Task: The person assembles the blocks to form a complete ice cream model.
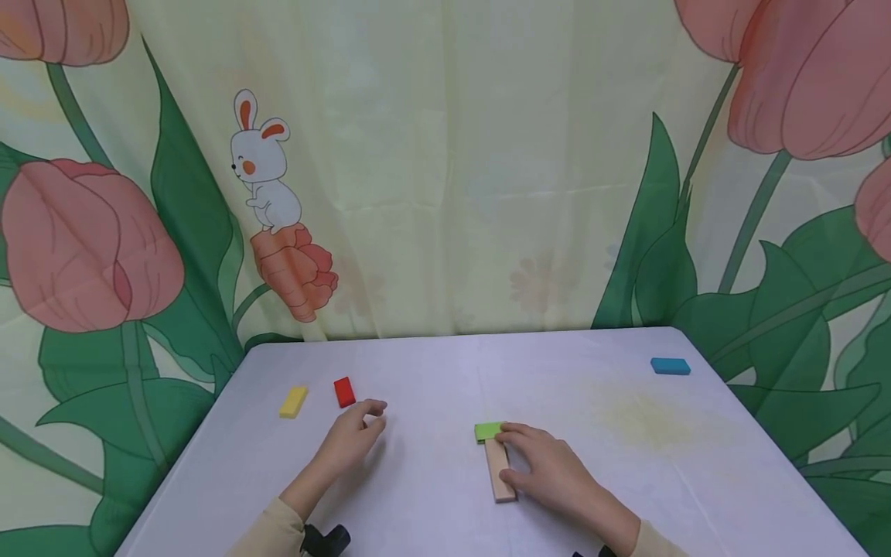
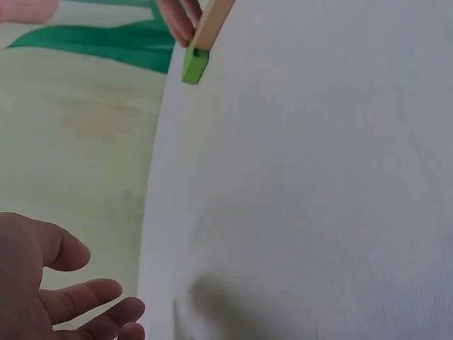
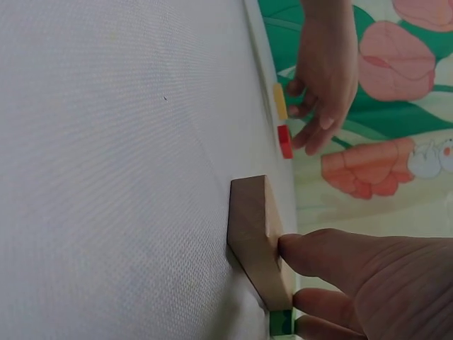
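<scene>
My right hand [image 1: 550, 468] rests on a plain wooden block [image 1: 498, 470], its thumb on the wood and its fingertips at the green block [image 1: 489, 432]. Those two blocks meet end to side, the green one lying across the far end. In the right wrist view, the thumb presses the pale face of the wooden block [image 3: 258, 237], and part of the green block [image 3: 281, 323] shows beside the other fingers. My left hand [image 1: 353, 435] hovers over the table with loosely bent fingers, holding nothing. Just beyond it lies a red block [image 1: 344, 392], with a yellow block [image 1: 293, 402] farther left.
A blue block [image 1: 670, 366] lies near the far right corner of the white-covered table [image 1: 592, 371]. Behind the far edge hangs a curtain [image 1: 445, 170] printed with tulips and a rabbit.
</scene>
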A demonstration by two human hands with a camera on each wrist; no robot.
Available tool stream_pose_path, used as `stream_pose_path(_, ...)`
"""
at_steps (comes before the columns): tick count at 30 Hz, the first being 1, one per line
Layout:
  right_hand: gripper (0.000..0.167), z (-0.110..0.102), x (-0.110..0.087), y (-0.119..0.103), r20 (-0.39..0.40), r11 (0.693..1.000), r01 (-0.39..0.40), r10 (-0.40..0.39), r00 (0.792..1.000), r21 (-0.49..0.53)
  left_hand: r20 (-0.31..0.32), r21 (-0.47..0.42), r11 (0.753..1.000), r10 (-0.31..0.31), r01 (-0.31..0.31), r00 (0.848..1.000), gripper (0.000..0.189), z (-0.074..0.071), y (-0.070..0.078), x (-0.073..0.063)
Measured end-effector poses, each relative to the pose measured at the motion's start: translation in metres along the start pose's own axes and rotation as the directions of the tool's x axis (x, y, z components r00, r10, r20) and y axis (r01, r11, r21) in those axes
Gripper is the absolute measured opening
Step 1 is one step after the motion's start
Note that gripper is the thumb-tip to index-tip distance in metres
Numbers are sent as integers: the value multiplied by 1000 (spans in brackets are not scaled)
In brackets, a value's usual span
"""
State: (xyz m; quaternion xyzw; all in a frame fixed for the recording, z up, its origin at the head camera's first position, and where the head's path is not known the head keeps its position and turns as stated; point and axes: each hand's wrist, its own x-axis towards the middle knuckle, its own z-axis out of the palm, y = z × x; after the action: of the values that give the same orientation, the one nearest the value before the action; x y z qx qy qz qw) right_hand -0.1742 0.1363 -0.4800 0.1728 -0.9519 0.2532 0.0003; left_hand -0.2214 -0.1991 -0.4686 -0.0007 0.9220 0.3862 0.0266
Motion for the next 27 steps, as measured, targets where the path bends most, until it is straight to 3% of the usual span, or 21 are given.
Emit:
stream_pose_path(5,51,-1,2,1,3,1000,-2,2,1000,0,-133,70,996,-38,48,990,28,-15,-10,13)
stream_pose_path(11,51,-1,2,1,18,1000,-3,2,1000,16,-231,147,986,-47,83,972,23,-26,-25,24)
stream_pose_path(16,51,-2,2,2,15,1000,3,-4,1000,14,-278,183,977,-57,111,959,24,-30,-31,35)
stream_pose_path(27,51,-2,5,4,20,1000,3,-2,1000,-13,-276,193,945,-205,263,939,34,-30,-41,53)
